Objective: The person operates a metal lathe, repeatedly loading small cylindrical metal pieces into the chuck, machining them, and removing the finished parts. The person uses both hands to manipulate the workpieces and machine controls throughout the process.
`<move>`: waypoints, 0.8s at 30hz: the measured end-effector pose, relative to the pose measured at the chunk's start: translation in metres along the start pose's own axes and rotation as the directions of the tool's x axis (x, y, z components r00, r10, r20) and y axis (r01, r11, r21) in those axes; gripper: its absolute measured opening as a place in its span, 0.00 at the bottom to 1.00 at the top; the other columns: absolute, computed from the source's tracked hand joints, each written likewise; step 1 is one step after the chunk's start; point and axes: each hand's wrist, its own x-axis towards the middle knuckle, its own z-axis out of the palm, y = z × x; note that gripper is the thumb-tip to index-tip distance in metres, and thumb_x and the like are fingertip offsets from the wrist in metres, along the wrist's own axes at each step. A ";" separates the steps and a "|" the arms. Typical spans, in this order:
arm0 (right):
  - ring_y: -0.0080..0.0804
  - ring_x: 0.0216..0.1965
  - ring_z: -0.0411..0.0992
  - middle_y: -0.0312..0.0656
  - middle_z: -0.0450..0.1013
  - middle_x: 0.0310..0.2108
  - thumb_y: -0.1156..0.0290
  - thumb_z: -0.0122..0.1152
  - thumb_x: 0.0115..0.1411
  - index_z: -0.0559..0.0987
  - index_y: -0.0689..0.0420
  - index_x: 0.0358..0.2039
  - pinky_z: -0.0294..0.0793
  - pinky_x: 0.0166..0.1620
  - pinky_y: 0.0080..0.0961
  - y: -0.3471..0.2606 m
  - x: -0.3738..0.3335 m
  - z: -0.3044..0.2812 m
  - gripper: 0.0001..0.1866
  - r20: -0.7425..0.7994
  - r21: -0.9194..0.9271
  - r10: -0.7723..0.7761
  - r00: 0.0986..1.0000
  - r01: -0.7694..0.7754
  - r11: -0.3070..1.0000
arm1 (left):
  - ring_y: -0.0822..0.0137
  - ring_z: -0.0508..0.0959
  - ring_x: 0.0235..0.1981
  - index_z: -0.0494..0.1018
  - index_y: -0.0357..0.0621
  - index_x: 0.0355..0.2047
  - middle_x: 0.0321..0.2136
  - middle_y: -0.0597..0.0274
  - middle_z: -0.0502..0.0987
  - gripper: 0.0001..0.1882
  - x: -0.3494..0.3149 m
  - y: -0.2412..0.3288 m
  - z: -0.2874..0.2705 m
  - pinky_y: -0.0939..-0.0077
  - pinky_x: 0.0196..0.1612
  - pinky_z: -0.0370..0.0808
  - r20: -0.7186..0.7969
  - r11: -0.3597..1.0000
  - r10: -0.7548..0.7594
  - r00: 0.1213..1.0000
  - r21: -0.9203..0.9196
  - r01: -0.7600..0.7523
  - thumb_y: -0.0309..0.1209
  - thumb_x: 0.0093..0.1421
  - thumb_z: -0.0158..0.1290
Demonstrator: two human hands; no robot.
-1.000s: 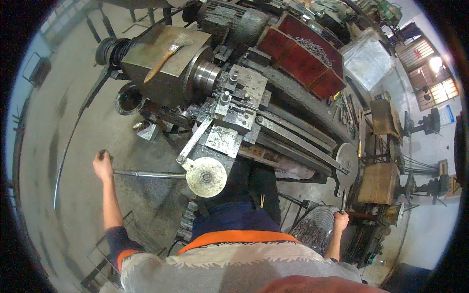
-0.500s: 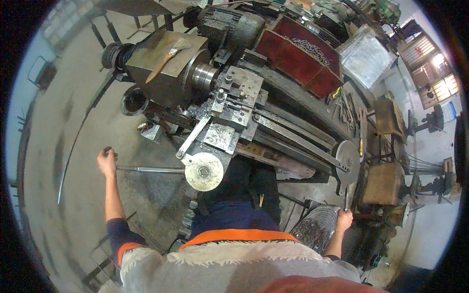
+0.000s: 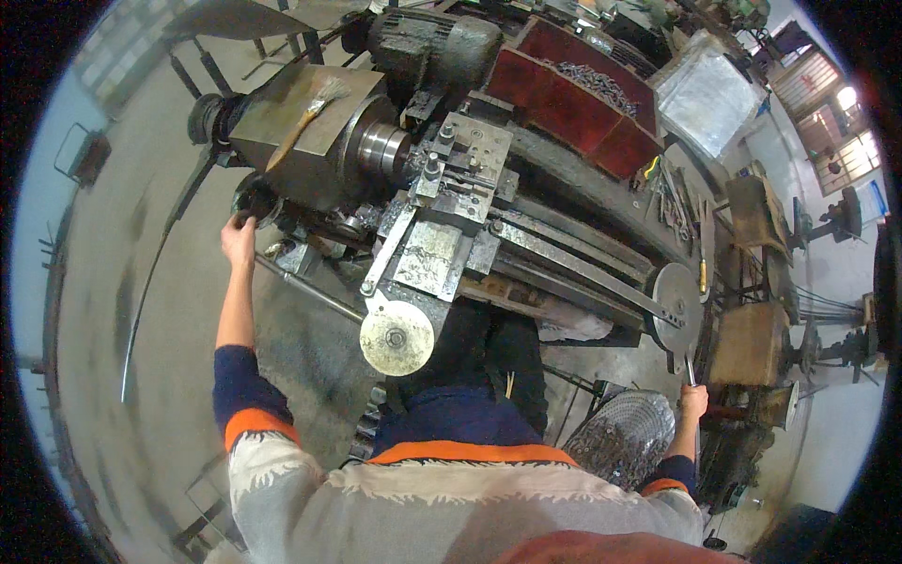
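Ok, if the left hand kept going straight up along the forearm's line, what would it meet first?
Probably the dark round part low on the lathe's headstock; the left hand looks already at its edge, though depth is unclear.

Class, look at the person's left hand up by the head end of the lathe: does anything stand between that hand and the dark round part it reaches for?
Nothing visible does. The left hand is already at the dark round part beside the lathe headstock, fingers on its edge. The thin steel rod passes below the hand, not between them.
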 end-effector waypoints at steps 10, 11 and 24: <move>0.55 0.41 0.71 0.59 0.72 0.37 0.60 0.52 0.42 0.76 0.65 0.32 0.69 0.45 0.41 -0.031 -0.080 -0.022 0.22 0.089 0.081 0.165 0.982 -0.172 0.982 | 0.63 0.77 0.37 0.75 0.43 0.39 0.34 0.57 0.78 0.18 0.006 0.031 0.027 0.74 0.44 0.69 0.084 0.999 -0.004 0.996 0.041 0.001 0.36 0.48 0.53; 0.55 0.41 0.71 0.59 0.72 0.37 0.60 0.52 0.42 0.76 0.65 0.32 0.69 0.45 0.41 -0.032 -0.080 -0.021 0.22 0.092 0.088 0.151 0.984 -0.159 0.983 | 0.63 0.77 0.38 0.75 0.43 0.39 0.35 0.57 0.78 0.18 0.009 0.022 0.025 0.73 0.45 0.69 0.069 0.999 0.002 0.998 0.049 -0.006 0.36 0.48 0.53; 0.50 0.40 0.70 0.52 0.73 0.35 0.55 0.57 0.44 0.74 0.60 0.32 0.69 0.43 0.40 0.014 0.012 0.006 0.22 -0.042 -0.060 -0.080 0.996 0.077 0.995 | 0.58 0.76 0.40 0.75 0.42 0.39 0.36 0.54 0.77 0.20 0.001 0.028 0.030 0.70 0.46 0.68 0.010 0.999 -0.040 0.999 0.015 0.039 0.37 0.46 0.53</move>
